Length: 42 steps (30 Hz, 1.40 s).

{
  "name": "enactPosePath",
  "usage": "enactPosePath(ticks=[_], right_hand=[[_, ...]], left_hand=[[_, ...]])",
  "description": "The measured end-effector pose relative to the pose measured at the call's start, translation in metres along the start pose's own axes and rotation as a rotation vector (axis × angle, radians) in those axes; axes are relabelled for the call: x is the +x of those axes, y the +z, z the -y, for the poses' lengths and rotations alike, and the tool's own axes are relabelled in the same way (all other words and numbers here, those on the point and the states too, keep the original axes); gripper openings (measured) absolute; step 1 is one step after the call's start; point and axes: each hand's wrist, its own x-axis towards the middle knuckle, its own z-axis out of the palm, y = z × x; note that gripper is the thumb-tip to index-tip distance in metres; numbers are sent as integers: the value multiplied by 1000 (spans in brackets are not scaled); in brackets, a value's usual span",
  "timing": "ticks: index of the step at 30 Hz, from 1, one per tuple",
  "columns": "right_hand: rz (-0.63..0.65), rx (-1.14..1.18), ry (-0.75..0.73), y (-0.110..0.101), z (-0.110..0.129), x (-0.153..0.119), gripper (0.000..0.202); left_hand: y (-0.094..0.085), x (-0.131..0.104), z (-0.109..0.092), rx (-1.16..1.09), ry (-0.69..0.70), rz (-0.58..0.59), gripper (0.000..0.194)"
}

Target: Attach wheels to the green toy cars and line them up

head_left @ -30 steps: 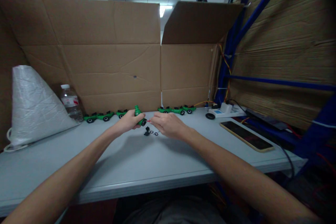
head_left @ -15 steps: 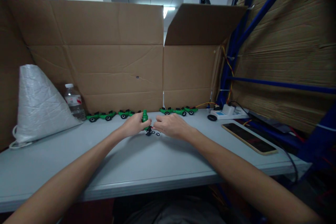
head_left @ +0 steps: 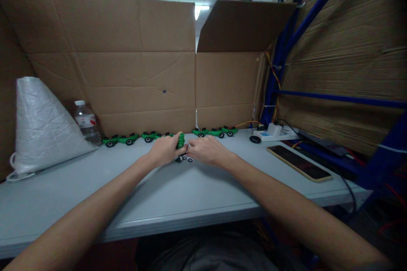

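Note:
Near the back middle of the table, my left hand (head_left: 163, 151) is closed around a green toy car body (head_left: 180, 140), held upright so that its top end shows above the thumb. My right hand (head_left: 208, 150) meets it from the other side, fingers curled in a pinch by the left fingertips; whatever is between them is hidden. Just below the hands lie small black parts (head_left: 178, 159) and small dark rings (head_left: 190, 160), too small to make out fully. Behind them stand green toy cars with black wheels, some at left (head_left: 121, 140) and some at right (head_left: 208, 132).
A silvery bag (head_left: 47, 123) and a water bottle (head_left: 86, 123) stand at the left. On the right lie a phone (head_left: 299, 163), a white power strip (head_left: 275, 134) with cables, and a black round object (head_left: 255, 139). Cardboard (head_left: 143, 72) walls the back; a blue rack (head_left: 270, 106) rises at right.
The green car body has tilted and its top end now leans right, toward my right hand. My hands have come closer together. The whole view has shifted slightly.

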Motion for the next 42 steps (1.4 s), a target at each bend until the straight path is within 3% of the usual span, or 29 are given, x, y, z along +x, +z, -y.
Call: enactPosePath(ticks=[6,11,14,17,23,30,36,39,42], right_hand=[[87,21,63,-1,0,-2,39],[81,63,217,0,-4,-4,45],[-6,147,345,4,-7,-2,46],[-153,336,436,10,-7,3,42],[-394,878,389,24,0,14,38],[-461,1066,294,26,7,18,26],[-499,901,118,14,7,13,20],[-508,829,107,9,7,11,27],[-525,889,223,10,8,13,34]], left_hand=[[2,1,4,-111,-48,-57,53],[9,4,14,-455,-99,-160,47],[13,5,15,-774,-108,-183,49],[13,4,10,-1064,-146,-75,57],[11,-3,-3,-1433,-124,0,52],[3,-7,-10,-1565,-206,63,49],[-8,-8,-4,-1669,-211,190,44],[-7,-6,-1,-1578,-175,129,45],[-4,-4,-3,-1440,-153,49,47]])
